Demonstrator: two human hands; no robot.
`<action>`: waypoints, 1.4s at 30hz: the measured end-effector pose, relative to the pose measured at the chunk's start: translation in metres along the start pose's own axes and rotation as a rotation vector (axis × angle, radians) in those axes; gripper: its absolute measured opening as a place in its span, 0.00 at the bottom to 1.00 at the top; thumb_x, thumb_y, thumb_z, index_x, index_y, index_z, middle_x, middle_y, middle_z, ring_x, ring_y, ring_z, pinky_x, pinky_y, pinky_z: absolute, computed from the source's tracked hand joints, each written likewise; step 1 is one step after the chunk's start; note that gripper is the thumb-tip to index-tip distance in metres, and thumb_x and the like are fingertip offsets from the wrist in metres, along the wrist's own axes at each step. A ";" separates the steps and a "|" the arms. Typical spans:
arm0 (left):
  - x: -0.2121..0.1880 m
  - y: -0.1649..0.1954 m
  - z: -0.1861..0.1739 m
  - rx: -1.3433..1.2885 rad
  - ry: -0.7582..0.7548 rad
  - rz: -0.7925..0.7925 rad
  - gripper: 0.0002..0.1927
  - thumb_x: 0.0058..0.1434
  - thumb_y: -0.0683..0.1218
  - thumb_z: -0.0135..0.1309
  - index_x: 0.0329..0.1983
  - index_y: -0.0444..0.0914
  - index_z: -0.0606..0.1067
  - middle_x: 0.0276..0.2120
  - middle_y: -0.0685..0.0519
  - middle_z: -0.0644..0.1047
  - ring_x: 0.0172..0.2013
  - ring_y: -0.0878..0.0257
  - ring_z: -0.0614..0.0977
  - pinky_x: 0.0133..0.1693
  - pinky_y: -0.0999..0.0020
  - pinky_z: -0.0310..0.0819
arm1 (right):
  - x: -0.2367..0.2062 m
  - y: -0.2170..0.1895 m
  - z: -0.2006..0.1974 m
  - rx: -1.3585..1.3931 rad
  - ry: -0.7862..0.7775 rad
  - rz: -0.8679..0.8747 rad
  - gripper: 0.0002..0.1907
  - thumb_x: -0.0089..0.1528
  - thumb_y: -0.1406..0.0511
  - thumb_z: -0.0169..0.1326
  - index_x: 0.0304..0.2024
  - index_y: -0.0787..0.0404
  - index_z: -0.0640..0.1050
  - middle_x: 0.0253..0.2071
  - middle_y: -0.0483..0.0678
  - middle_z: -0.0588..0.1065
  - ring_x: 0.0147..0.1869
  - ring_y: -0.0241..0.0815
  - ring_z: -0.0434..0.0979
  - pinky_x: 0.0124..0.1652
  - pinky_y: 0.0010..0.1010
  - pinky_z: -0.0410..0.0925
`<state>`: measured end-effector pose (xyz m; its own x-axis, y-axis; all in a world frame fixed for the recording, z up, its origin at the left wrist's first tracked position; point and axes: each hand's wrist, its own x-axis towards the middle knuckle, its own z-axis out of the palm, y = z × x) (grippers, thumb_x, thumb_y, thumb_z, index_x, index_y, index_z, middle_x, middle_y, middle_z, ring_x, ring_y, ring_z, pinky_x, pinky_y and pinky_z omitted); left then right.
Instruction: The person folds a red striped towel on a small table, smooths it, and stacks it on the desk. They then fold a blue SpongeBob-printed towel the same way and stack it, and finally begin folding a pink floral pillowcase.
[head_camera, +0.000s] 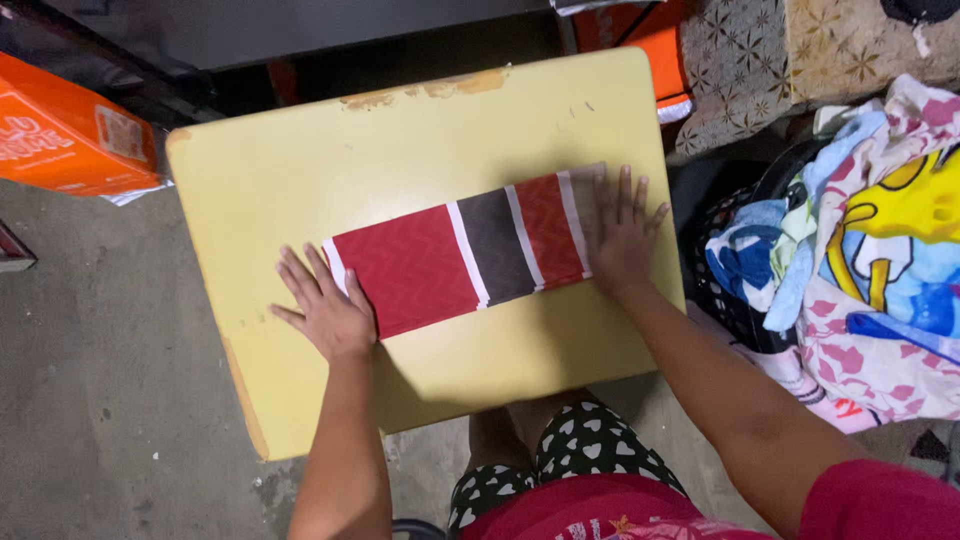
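Note:
A folded cloth (470, 255) with red, white and dark grey stripes lies flat across a small yellow table (300, 170). My left hand (325, 305) rests palm down on the table, its fingers spread and touching the cloth's left end. My right hand (622, 235) presses flat on the cloth's right end, fingers apart. Neither hand grips anything.
A black laundry basket (735, 305) heaped with colourful printed clothes (880, 250) stands right of the table. An orange box (65, 135) sits on the concrete floor at the left. Patterned fabric (760, 60) and another orange item (650, 40) lie behind the table.

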<state>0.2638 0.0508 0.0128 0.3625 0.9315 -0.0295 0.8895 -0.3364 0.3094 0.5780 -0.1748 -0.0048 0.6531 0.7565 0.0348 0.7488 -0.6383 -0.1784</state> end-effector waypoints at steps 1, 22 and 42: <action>-0.007 0.000 -0.002 -0.018 0.041 0.006 0.34 0.70 0.56 0.42 0.74 0.36 0.55 0.75 0.41 0.50 0.73 0.45 0.48 0.65 0.32 0.32 | -0.001 -0.002 -0.002 -0.008 -0.009 0.025 0.33 0.68 0.55 0.43 0.74 0.54 0.55 0.77 0.60 0.46 0.79 0.65 0.41 0.66 0.71 0.34; -0.099 0.196 -0.052 -0.972 -0.228 0.530 0.13 0.59 0.40 0.56 0.46 0.35 0.68 0.48 0.42 0.74 0.49 0.49 0.76 0.50 0.56 0.75 | 0.023 -0.028 -0.037 1.681 -0.669 0.361 0.27 0.60 0.64 0.58 0.61 0.66 0.71 0.54 0.53 0.74 0.53 0.41 0.75 0.52 0.34 0.70; -0.085 0.196 0.081 -0.116 -0.606 0.165 0.31 0.64 0.61 0.42 0.64 0.40 0.64 0.63 0.42 0.65 0.60 0.45 0.67 0.59 0.52 0.60 | -0.002 0.034 -0.008 1.489 -0.386 0.313 0.35 0.61 0.75 0.51 0.71 0.64 0.60 0.63 0.47 0.69 0.60 0.34 0.70 0.59 0.27 0.64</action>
<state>0.4295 -0.1057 -0.0010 0.6153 0.6137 -0.4948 0.7850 -0.4196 0.4557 0.6033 -0.1987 -0.0035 0.5133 0.7643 -0.3904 -0.3381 -0.2379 -0.9105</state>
